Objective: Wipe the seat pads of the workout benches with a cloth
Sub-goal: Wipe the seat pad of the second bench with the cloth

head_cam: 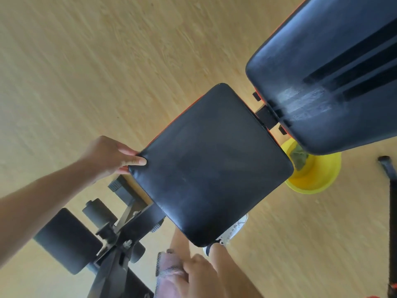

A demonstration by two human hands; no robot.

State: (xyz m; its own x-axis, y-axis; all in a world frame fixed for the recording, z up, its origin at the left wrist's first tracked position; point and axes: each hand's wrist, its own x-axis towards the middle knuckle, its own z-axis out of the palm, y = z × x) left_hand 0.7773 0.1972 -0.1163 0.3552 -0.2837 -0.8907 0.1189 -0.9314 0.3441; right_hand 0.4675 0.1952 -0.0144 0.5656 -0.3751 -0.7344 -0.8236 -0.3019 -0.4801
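A black padded seat pad of a workout bench fills the middle of the head view. My left hand grips its left corner, thumb on top and fingers under the edge. My right hand is at the bottom edge, closed around a bunched greyish cloth, below the pad and apart from it. The black back pad rises at the upper right, with a pale smeared patch near its lower end.
A yellow bowl holding a greenish rag sits on the wooden floor under the back pad. Black foam leg rollers and the bench frame lie at lower left. My white shoe shows under the seat.
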